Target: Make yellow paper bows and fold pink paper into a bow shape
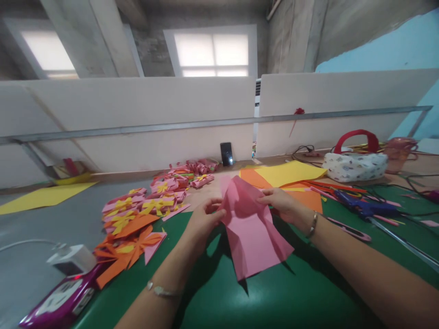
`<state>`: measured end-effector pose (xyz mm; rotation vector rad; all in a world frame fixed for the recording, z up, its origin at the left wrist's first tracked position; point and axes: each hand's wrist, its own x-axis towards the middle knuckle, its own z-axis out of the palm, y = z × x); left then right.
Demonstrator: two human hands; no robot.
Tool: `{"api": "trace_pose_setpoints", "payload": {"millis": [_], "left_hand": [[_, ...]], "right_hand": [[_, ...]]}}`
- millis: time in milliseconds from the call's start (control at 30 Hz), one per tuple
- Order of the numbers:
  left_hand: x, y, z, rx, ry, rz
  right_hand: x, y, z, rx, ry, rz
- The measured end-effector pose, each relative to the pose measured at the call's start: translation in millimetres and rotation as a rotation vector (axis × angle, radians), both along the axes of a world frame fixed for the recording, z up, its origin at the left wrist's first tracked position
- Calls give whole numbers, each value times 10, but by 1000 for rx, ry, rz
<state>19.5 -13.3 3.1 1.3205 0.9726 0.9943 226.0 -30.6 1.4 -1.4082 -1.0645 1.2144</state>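
Observation:
A creased sheet of pink paper (252, 237) is held up over the green mat (212, 306), its near end spreading toward me. My left hand (207, 219) pinches the left edge, thumb in front. On the opposite edge, my right hand (283, 205) grips the same sheet between thumb and fingers. The upper part of the paper bulges where it is folded. Left of my left hand lie orange paper flower pieces (133, 244) and several pink folded pieces with yellow paper flowers (157, 205).
On the right are a blue glue gun (366, 205), a pink cutter (350, 229), yellow paper (291, 172) and a patterned basket (355, 165). A phone (226, 154) leans on the back board. At front left lie a purple device (65, 297) and a white charger (72, 259).

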Motion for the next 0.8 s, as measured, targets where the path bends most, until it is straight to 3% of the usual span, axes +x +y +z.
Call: {"api": "trace_pose_setpoints", "payload": {"millis": [233,400,500,633,800], "left_hand": [[5,19,-84,-98,62,8],[33,58,-134,-107,52,63],[52,50,-112,-33,83,58],[80,44,-83,214,252,11],[61,91,-133,201,243,93]], "right_hand": [[-19,2,3,69,45,-87],[-33,-49,21,19,10,55],[-34,-70,19,-38,-37,119],[-33,-59,4,-62,-63,113],[-16,-30,-10,-18,7,124]]}}
